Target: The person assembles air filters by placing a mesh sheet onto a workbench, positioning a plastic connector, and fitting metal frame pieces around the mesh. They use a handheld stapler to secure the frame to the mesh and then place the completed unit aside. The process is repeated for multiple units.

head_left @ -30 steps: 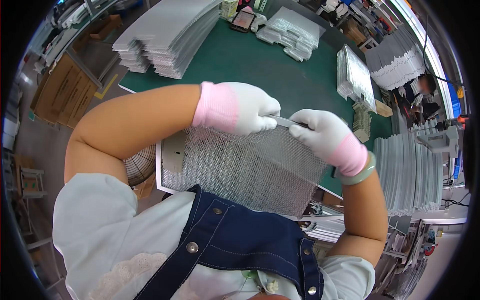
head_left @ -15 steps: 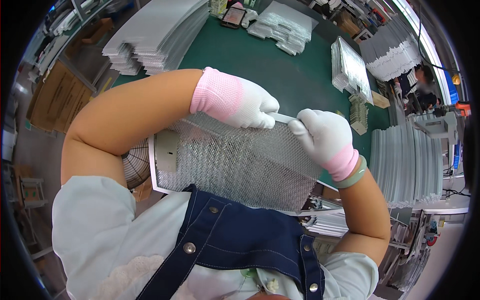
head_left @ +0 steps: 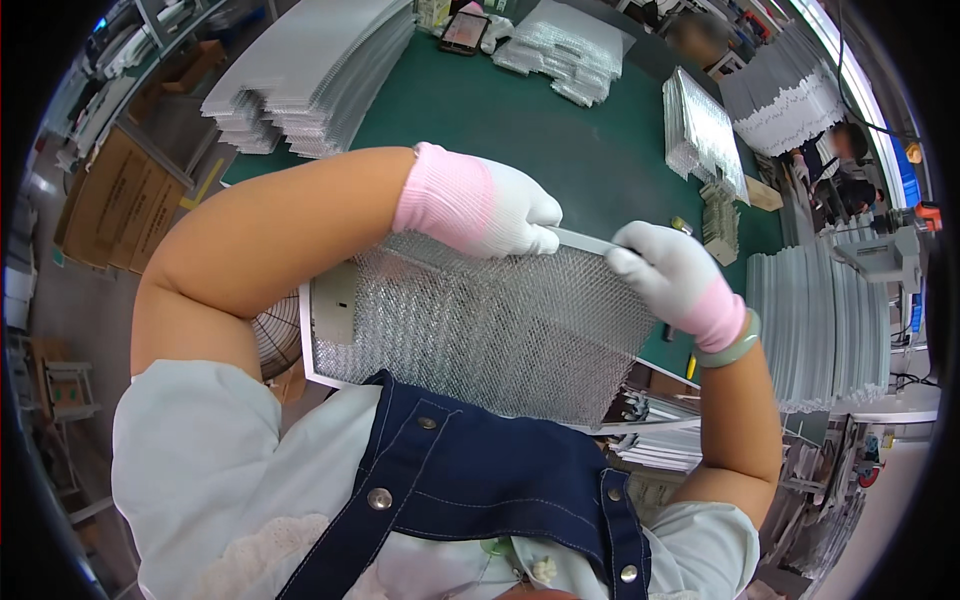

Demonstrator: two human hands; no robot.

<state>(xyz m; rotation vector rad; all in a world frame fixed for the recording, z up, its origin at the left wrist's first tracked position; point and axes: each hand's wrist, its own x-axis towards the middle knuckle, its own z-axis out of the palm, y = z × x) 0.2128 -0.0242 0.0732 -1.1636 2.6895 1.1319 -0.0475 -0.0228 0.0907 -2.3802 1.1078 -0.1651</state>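
since the earlier frame both hands sit a little lower and the rectangular silver mesh filter panel with its thin metal frame (head_left: 480, 330) is tipped up closer to the body, its near edge now at the blue denim apron bib (head_left: 470, 500). left hand (head_left: 500, 210), in a white glove with a pink cuff, is closed over the far rim of the panel, fingers curled down on the frame; right hand (head_left: 670, 270), gloved the same, pinches the same rim a little further along, where a narrow strip of the frame juts out between the two grips. by the look of it the mesh is already seated in the frame and the far edge is being pressed or checked, so the work on this piece seems well on, though the corner under the right glove is hidden. beyond the grips lies the green table top (head_left: 560, 130), with stacks of corrugated silver sheets (head_left: 310, 70) past the left hand and a standing bundle of finished mesh panels (head_left: 705, 130) past the right.
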